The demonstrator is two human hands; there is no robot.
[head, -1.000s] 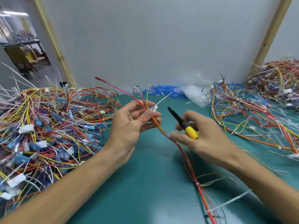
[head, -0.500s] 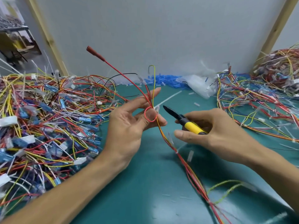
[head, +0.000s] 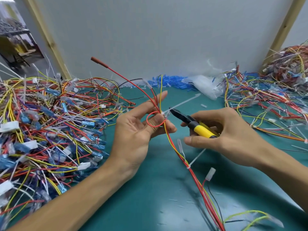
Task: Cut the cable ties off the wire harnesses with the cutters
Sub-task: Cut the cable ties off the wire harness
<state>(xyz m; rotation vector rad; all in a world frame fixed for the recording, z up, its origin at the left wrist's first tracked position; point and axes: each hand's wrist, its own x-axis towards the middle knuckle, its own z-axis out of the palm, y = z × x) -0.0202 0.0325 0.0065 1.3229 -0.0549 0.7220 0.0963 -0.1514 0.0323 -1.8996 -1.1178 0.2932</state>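
Left hand [head: 138, 130]: palm up, index finger straight and raised. The thumb presses down on the wire harness [head: 177, 151] and pinches a small red loop of it against the curled lower fingers.

Right hand [head: 231, 135]: fingers wrapped round the cutters [head: 196, 125], thumb extended beneath the handle.

Cutters: black tapered nose, glossy yellow-and-black grips. The nose sits just beside the cable tie [head: 167, 112] at the left thumb tip. Contact cannot be confirmed, nor whether the blades are parted.

Cable tie: translucent white nylon, with a flat tail projecting up and to the right.

Harness: thin red and yellow insulated wires running from the left hand down toward the lower right, above the mat [head: 150, 202]. A second white tie [head: 188, 167] binds them lower down. One red lead rises to the upper left and ends in a dull reddish-brown sleeve [head: 98, 61].

Mat: smooth green, matte, flecked with small white offcuts.

Tangled piles of harnesses lie to the left [head: 50, 122] and right [head: 266, 105].
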